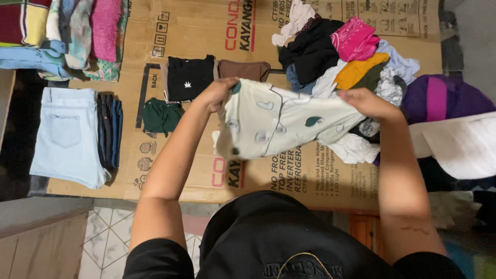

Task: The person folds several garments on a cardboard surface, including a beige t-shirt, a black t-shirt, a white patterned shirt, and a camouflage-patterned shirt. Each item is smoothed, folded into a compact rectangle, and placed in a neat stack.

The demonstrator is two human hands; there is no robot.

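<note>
Both my hands hold up a pale cream garment (279,124) with dark piping and small green and white patches. My left hand (217,94) grips its left upper edge and my right hand (368,102) grips its right upper edge, so the cloth hangs stretched between them above a flattened cardboard sheet (170,31). The lower part of the garment droops toward me.
A loose heap of mixed clothes (341,57) lies behind my right hand. Folded items rest on the cardboard: a black top (190,77), a brown piece (244,70), a dark green piece (161,116), light denim shorts (67,135), dark jeans (109,132). A purple bag (439,98) is at right.
</note>
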